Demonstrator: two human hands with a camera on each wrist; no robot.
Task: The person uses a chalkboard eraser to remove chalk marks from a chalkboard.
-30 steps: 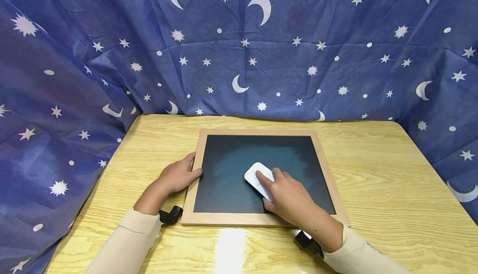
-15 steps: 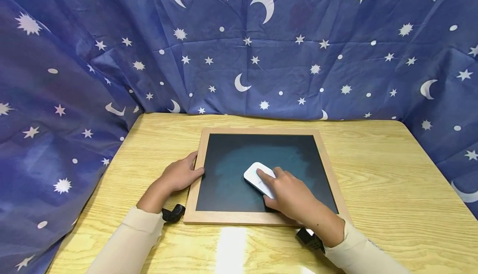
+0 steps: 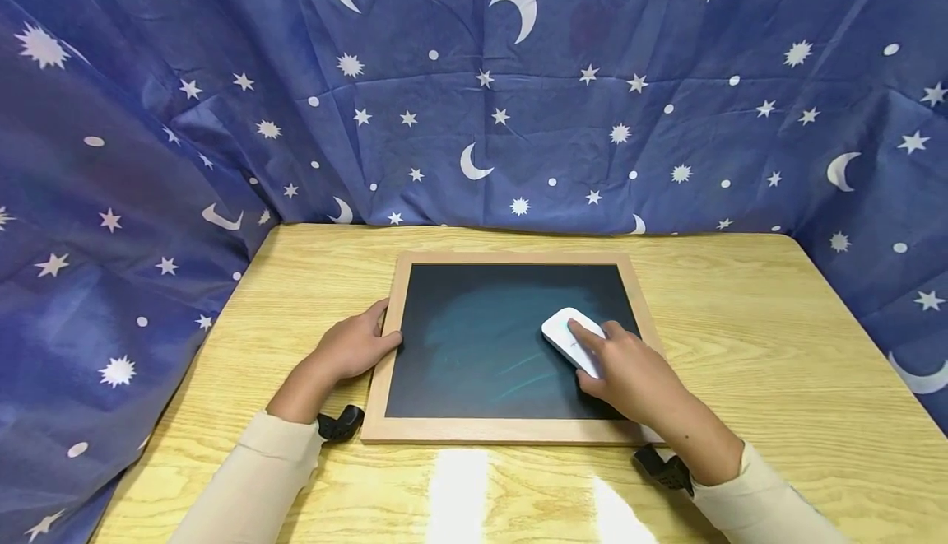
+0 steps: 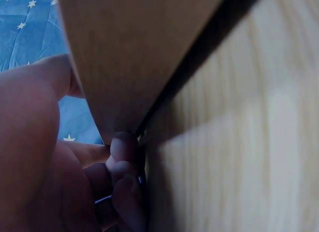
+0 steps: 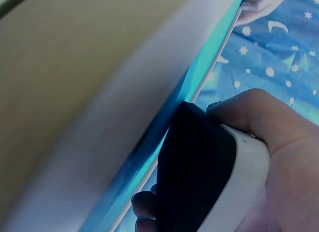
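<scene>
A framed chalkboard (image 3: 474, 322) lies on the table, its dark surface hazed with blue-green chalk dust. My left hand (image 3: 351, 348) grips the left side of its wooden frame (image 3: 385, 383), thumb over the top. In the left wrist view, curled fingers (image 4: 127, 167) meet the underside of the frame's edge. My right hand (image 3: 637, 375) holds a white-topped board eraser (image 3: 570, 334) on the right part of the board, index finger laid along its top. The eraser's black pad (image 5: 197, 167) shows in the right wrist view. Faint chalk streaks (image 3: 526, 375) lie left of the eraser.
The wooden table (image 3: 770, 346) extends on both sides of the board. A blue curtain (image 3: 474, 116) with moons and stars hangs along the back and sides. Black wrist cameras (image 3: 341, 425) sit below both hands.
My right hand has slid the eraser from the board's middle to the right. Blue-green streaks show where it was. My left hand keeps its grip on the frame.
</scene>
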